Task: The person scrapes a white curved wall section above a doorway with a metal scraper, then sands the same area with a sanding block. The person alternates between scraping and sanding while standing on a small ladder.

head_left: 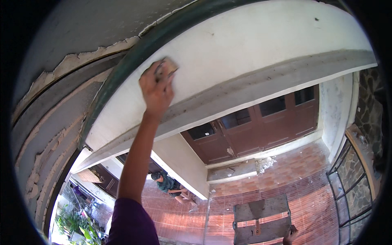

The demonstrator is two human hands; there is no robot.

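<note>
My left hand [156, 89] is raised at the end of a bare forearm and purple sleeve, closed around a small tan-and-dark pad [167, 69]. The pad is blurred; its exact kind does not show. It lies against the white wall band [253, 36], just below the dark green curved trim [122, 67]. Low on the right, my right hand [290, 234] is curled beside the edge of a grey two-panel platform [261, 232]; what it grips is hidden. Across the platform lies a trowel [257, 226] with a wooden handle.
A grey ledge [245, 85] runs below the wall band. Overhead, the stepped mouldings [61, 102] have ragged, peeling edges. Brown doors [261, 126] stand beyond, with white rubble [265, 164] nearby. Another person [169, 185] sits on the red tiled floor [179, 218]. A metal railing [353, 183] is at right.
</note>
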